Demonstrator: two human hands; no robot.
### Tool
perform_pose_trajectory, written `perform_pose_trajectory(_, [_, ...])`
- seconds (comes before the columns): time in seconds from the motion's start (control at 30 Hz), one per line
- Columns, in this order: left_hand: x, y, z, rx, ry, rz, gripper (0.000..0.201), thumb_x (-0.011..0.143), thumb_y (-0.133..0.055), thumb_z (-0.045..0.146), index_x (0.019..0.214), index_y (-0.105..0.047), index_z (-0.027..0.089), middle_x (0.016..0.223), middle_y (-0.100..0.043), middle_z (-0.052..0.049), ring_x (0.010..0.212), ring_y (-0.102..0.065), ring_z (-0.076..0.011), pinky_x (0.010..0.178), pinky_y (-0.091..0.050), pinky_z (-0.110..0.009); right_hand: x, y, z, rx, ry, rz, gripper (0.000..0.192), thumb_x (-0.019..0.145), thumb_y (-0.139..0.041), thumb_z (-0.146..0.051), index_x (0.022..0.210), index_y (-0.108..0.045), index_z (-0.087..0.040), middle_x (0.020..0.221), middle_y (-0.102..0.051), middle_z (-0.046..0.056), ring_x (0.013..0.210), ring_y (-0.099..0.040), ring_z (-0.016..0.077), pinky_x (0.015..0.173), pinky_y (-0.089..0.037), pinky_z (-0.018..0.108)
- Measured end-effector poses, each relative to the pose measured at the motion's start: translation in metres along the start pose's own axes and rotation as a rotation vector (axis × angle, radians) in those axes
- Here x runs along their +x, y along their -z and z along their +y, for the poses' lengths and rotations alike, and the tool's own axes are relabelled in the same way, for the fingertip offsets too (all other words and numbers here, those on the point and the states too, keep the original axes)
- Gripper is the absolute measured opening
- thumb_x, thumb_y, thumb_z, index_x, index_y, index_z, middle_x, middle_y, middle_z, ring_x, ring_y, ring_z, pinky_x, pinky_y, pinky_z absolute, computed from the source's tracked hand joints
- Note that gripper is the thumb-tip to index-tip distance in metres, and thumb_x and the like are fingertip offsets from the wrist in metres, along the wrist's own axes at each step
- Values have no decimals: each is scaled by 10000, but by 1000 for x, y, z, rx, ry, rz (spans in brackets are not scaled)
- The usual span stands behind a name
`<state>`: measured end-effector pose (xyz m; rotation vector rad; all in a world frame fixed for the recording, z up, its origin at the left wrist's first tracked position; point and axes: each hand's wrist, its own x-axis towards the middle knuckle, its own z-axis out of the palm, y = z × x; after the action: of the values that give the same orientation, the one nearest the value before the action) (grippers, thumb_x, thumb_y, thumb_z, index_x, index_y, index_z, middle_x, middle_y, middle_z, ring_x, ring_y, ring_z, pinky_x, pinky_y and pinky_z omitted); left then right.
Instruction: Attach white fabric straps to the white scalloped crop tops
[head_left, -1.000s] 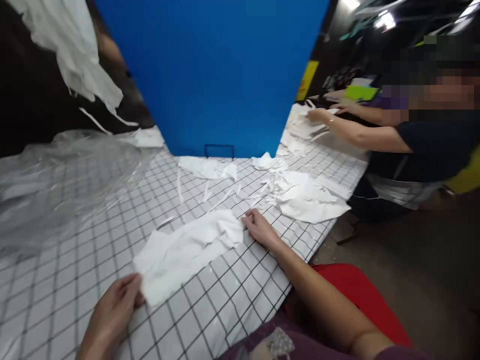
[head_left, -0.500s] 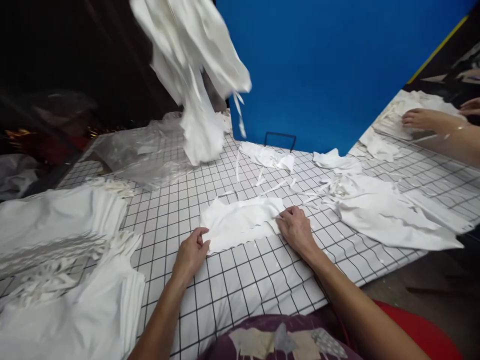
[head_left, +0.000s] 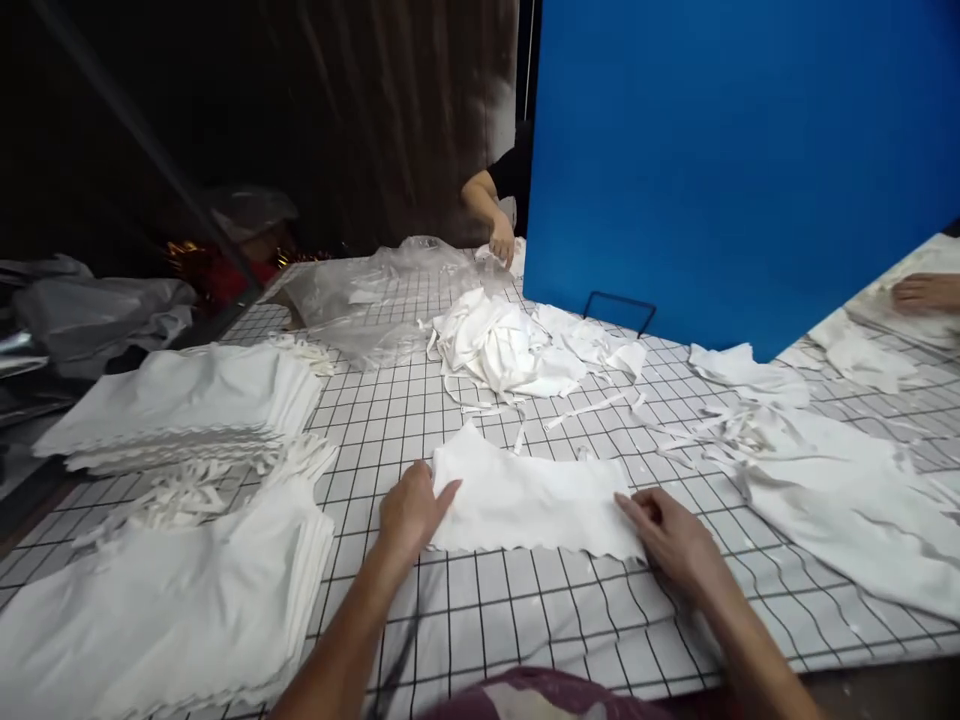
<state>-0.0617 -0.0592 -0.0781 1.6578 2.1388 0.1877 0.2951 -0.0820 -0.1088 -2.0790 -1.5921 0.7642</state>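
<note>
A white camisole (head_left: 536, 505) with a wavy hem lies flat on the grid-patterned table in front of me. My left hand (head_left: 412, 508) grips its left edge, thumb on top of the cloth. At its right edge, my right hand (head_left: 667, 530) pinches the fabric between thumb and fingers. Thin straps (head_left: 519, 432) stick out past the garment's far edge. Just beyond lies a crumpled heap of white garments (head_left: 502, 345) with loose straps.
Two neat stacks of white camisoles, a far one (head_left: 202, 395) and a near one (head_left: 172, 590), stand at left. More white garments (head_left: 847, 500) spread at right. Clear plastic (head_left: 375, 295) lies behind. A blue panel (head_left: 720, 170) rises at the back. Other people's hands (head_left: 501, 240) work beyond.
The white cloth that hung in the air has come down as a heap on the table. Both hands have smoothed the camisole wider and straighter. The view has turned left.
</note>
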Motion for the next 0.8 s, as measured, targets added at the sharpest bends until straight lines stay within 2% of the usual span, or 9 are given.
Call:
perform_pose_trajectory(0.13, [10,-8,11,10,-8,82,160,935,-440,282,846,-547,204,894,-679,-86,833,-644,-240,647,-387,-294,12,-14,-19,15,113,57,413,787,-587,-585,582,-393,-284,588,-544,54,587,-533,282,562,-435,458])
perform_pose_trajectory(0.23, [12,-6,-6,-249,-22,128,197,916,-453,321,760,-516,218,768,-645,-42,740,-611,-210,633,-395,-273,8,-3,-24,375,34,-87,413,790,-627,-590,636,-415,-270,599,-517,20,551,-513,222,505,-428,385])
perform_pose_trajectory(0.37, [12,-7,-26,-699,33,140,285,877,-499,482,801,-534,210,676,-586,3,639,-560,-176,583,-408,-250,1,4,-26,878,-110,-209,449,754,-718,-577,750,-424,-238,635,-502,-37,532,-491,135,466,-413,278])
perform_pose_trajectory(0.47, [23,-10,-21,-837,84,175,337,845,-549,521,840,-554,184,739,-616,-17,665,-582,-175,579,-436,-250,10,3,-33,981,-163,-169,438,745,-743,-559,806,-462,-229,642,-522,-45,517,-500,122,447,-410,256])
perform_pose_trajectory(0.53, [38,-3,-4,-814,91,215,311,855,-563,471,895,-576,163,812,-649,-46,713,-613,-184,597,-460,-255,28,11,-46,942,-125,-85,404,754,-745,-531,845,-516,-210,669,-556,-28,539,-524,122,459,-419,247])
perform_pose_trajectory(0.6, [58,21,21,-754,81,275,274,873,-564,400,957,-594,140,873,-670,-72,745,-635,-187,614,-478,-258,53,30,-69,847,-61,38,367,766,-749,-481,887,-571,-184,688,-577,-10,544,-527,112,462,-406,233])
perform_pose_trajectory(0.67, [75,59,51,-697,43,375,285,881,-578,360,1014,-608,110,901,-679,-87,767,-657,-187,652,-505,-271,79,61,-99,770,19,184,326,802,-730,-420,956,-603,-163,697,-574,-9,505,-479,82,447,-359,213])
perform_pose_trajectory(0.73, [87,104,79,-686,-81,535,356,896,-574,348,1112,-602,66,954,-681,-97,831,-685,-196,716,-521,-303,100,96,-129,801,150,380,205,850,-677,-265,985,-596,-134,760,-579,-6,538,-472,47,499,-366,198])
perform_pose_trajectory(0.8, [92,140,97,-714,-209,587,448,923,-519,317,1236,-543,-2,1014,-659,-98,944,-695,-229,756,-483,-338,108,125,-149,817,296,490,147,882,-627,-173,1000,-577,-100,849,-589,24,610,-494,25,565,-380,201])
